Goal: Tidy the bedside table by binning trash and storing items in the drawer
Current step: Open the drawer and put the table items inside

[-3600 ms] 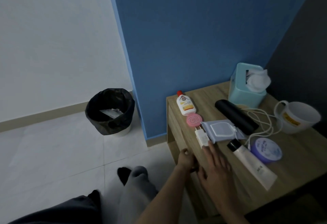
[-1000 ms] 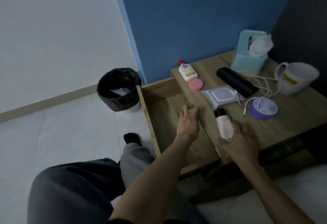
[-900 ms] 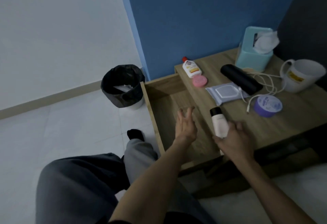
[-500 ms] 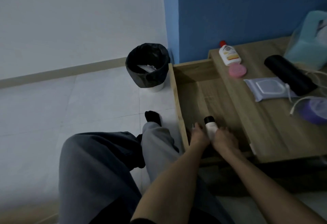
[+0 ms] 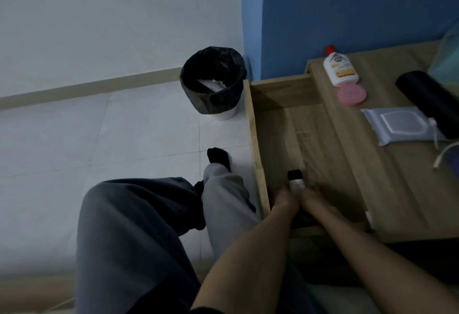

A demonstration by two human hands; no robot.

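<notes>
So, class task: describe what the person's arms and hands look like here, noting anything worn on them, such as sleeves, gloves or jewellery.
Both forearms are bare up to the bottom edge of the picture, with no sleeve showing. The left hand and right hand wear no gloves. No watch, bracelet or ring is visible, though the dim, blurred picture could hide small ones.

Both hands meet low in the open drawer (image 5: 308, 125): the left hand (image 5: 284, 200) and right hand (image 5: 313, 199) flank a white tube (image 5: 296, 182), black cap toward 12 o'clock. Whether either grip closes on it is blurred. The bin (image 5: 213, 82) stands at 11 o'clock.
</notes>
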